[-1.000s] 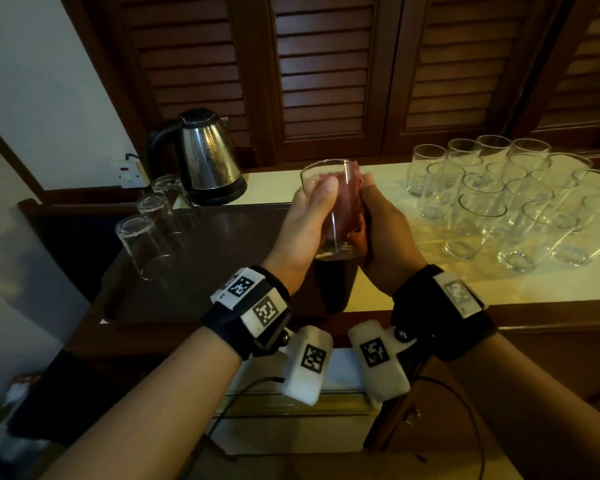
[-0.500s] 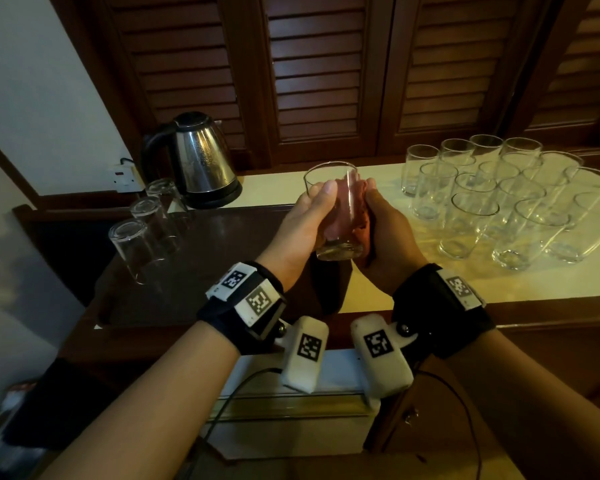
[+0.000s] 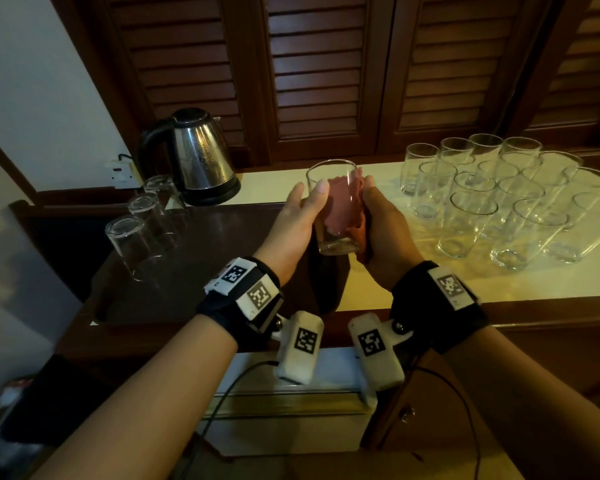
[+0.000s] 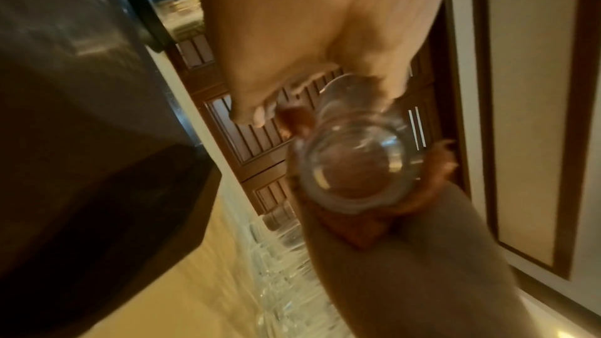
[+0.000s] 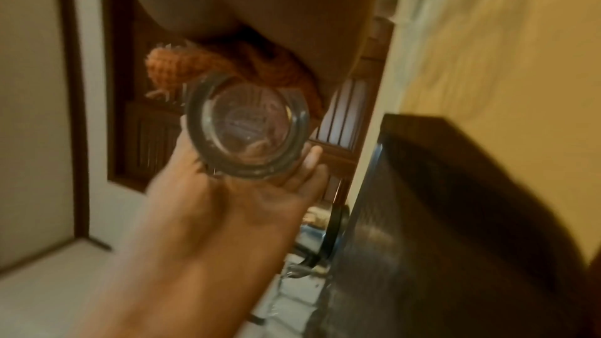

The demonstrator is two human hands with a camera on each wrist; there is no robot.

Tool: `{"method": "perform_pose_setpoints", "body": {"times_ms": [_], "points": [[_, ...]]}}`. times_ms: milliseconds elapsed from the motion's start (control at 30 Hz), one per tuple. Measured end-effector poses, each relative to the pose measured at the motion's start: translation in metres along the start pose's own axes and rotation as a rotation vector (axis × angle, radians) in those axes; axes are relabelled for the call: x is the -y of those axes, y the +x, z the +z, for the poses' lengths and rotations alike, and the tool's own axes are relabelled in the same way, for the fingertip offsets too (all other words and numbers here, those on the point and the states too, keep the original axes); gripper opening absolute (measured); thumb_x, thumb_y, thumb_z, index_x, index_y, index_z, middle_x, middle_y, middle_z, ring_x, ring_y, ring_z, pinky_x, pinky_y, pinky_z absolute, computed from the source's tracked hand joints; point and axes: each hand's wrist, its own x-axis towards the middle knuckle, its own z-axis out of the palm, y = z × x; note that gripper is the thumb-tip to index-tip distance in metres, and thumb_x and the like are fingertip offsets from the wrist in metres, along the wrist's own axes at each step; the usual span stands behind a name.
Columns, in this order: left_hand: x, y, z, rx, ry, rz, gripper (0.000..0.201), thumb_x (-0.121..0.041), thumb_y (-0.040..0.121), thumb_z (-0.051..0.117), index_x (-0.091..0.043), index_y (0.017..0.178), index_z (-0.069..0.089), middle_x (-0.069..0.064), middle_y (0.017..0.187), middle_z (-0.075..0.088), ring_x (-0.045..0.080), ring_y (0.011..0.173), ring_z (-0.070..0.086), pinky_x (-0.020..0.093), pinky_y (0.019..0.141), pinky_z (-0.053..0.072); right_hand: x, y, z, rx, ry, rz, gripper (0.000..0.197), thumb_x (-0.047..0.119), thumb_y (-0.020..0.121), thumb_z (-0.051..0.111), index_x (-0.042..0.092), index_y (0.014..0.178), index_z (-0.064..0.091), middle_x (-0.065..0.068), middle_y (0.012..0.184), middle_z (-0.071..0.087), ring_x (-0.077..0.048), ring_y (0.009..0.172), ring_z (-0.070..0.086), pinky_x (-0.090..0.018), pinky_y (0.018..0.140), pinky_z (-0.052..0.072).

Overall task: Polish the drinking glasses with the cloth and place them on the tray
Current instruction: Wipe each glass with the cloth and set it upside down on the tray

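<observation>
Dark wooden tray [image 3: 194, 244] on a pale counter [image 3: 378, 282] before louvred doors, left hand [image 3: 297, 225] gripping an upright drinking glass [image 3: 335, 206] held above the tray's edge — right hand [image 3: 383, 226] curled around it, pressing an orange cloth [image 3: 355, 216] against its side.

Steel kettle [image 3: 197, 157] with black handle, upright at 11 o'clock on the pale counter [image 3: 378, 285]. White wall socket [image 3: 120, 171] just left of it, at 10 o'clock. Dark louvred doors [image 3: 319, 74] at 12 o'clock

Likely a hotel room: kettle [image 3: 201, 157], louvred wooden doors [image 3: 319, 67], many glasses [image 3: 499, 199].
</observation>
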Motion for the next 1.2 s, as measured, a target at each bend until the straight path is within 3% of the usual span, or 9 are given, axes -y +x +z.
{"method": "perform_pose_setpoints", "body": {"times_ms": [133,233,333,433,600,700,800,1033,1200], "points": [[-0.002,0.003,0.006,-0.044,0.014,-0.017,0.072,-0.040,0.099,0.054,-0.024,0.158,0.016,0.008,0.151,0.044,0.026,0.135,0.048,0.039,0.104,0.044,-0.005,0.001,0.008,0.002,-0.192,-0.121,0.034,0.034,0.110,0.027,0.021,0.117,0.057,-0.021,0.121,0.064,-0.025,0.109,0.067,-0.036,0.086,0.059],[0.001,0.002,0.005,-0.021,-0.020,-0.004,0.065,-0.047,0.095,0.056,-0.018,0.150,0.037,0.011,0.139,0.057,0.025,0.123,0.060,0.032,0.088,0.051,-0.006,0.000,0.006,0.064,-0.025,-0.003,0.041,0.040,0.109,0.029,0.019,0.120,0.062,-0.013,0.120,0.071,-0.021,0.111,0.069,-0.036,0.088,0.057],[-0.002,0.001,0.000,0.028,-0.016,-0.004,0.071,-0.060,0.086,0.058,-0.015,0.140,0.050,0.013,0.128,0.065,0.026,0.115,0.065,0.042,0.100,0.051,-0.004,-0.001,-0.001,0.077,0.122,0.072,0.046,0.046,0.107,0.031,0.018,0.123,0.063,-0.008,0.117,0.074,-0.022,0.111,0.070,-0.038,0.090,0.056],[-0.006,0.006,-0.002,-0.055,-0.040,0.005,0.075,-0.040,0.095,0.062,-0.020,0.157,0.024,0.010,0.141,0.056,0.024,0.120,0.062,0.047,0.105,0.048,-0.002,0.003,0.001,0.026,-0.021,-0.043,0.044,0.040,0.110,0.028,0.015,0.127,0.060,-0.010,0.116,0.073,-0.018,0.103,0.072,-0.027,0.073,0.058],[0.000,0.009,0.010,-0.071,-0.048,0.027,0.079,-0.033,0.100,0.054,-0.029,0.159,0.002,0.001,0.153,0.043,0.019,0.128,0.051,0.040,0.101,0.049,-0.011,0.009,0.009,0.036,-0.176,-0.217,0.033,0.030,0.111,0.029,0.017,0.132,0.052,-0.016,0.128,0.062,-0.023,0.114,0.066,-0.030,0.086,0.058],[0.003,0.011,0.008,-0.044,-0.052,0.057,0.074,-0.048,0.093,0.054,-0.018,0.155,0.027,0.009,0.145,0.052,0.016,0.116,0.061,0.024,0.084,0.057,-0.009,0.008,0.004,0.068,-0.070,-0.104,0.039,0.036,0.110,0.028,0.020,0.123,0.060,-0.010,0.124,0.069,-0.021,0.115,0.067,-0.033,0.090,0.056],[0.003,0.014,0.002,0.029,-0.055,0.023,0.073,-0.060,0.085,0.049,-0.015,0.143,0.047,0.014,0.130,0.064,0.027,0.116,0.065,0.042,0.099,0.053,-0.004,0.009,-0.004,0.088,0.068,-0.027,0.044,0.040,0.109,0.028,0.017,0.118,0.065,-0.006,0.114,0.075,-0.019,0.108,0.071,-0.031,0.083,0.058],[-0.006,0.021,0.016,-0.043,-0.039,-0.006,0.067,-0.038,0.102,0.051,-0.030,0.158,0.015,0.003,0.151,0.046,0.025,0.133,0.049,0.045,0.103,0.046,-0.007,0.017,0.001,-0.011,-0.260,-0.266,0.027,0.033,0.110,0.030,0.033,0.124,0.053,0.001,0.120,0.066,-0.009,0.107,0.068,-0.027,0.083,0.058],[-0.008,0.015,0.019,0.037,-0.113,0.002,0.064,-0.056,0.085,0.053,-0.019,0.137,0.053,0.007,0.122,0.069,0.022,0.108,0.068,0.037,0.085,0.056,0.005,0.014,-0.009,0.084,0.087,-0.038,0.042,0.041,0.108,0.030,0.018,0.124,0.062,-0.007,0.118,0.073,-0.016,0.107,0.071,-0.033,0.087,0.056]]}}
